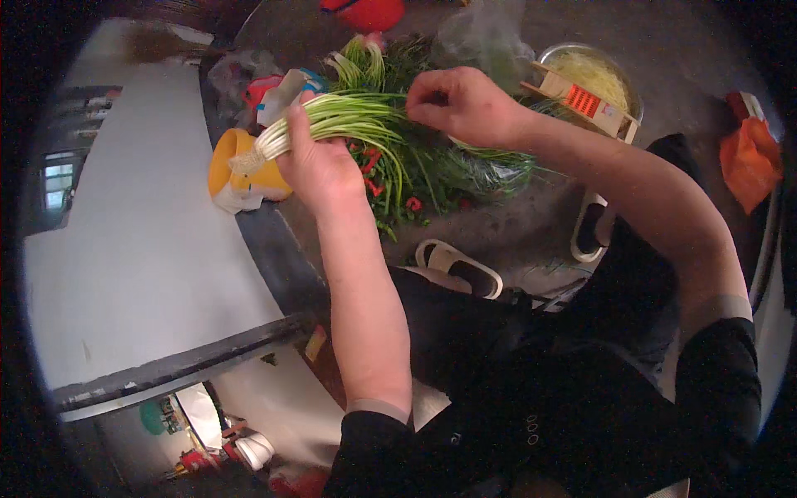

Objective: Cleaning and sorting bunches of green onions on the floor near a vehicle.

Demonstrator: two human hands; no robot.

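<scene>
My left hand (324, 168) is closed around a bunch of spring onions (348, 115), thumb on top. Their white root ends point left and the green leaves spread to the right. My right hand (457, 106) is by the leaf tips with thumb and fingers curled together; whether it pinches a leaf I cannot tell. Under and behind the hands lies a heap of greens (429, 174) on the floor, with red pieces among it. Another bunch of spring onions (361, 65) lies at the heap's far side.
A yellow container (230, 152) stands by the left wall. At the back right, a wooden slicer (582, 103) rests across a metal bowl (579, 59) of pale shreds. A red object (367, 12), plastic bags (485, 37) and an orange bag (750, 162) are around. My slippered feet (461, 267) are near the heap.
</scene>
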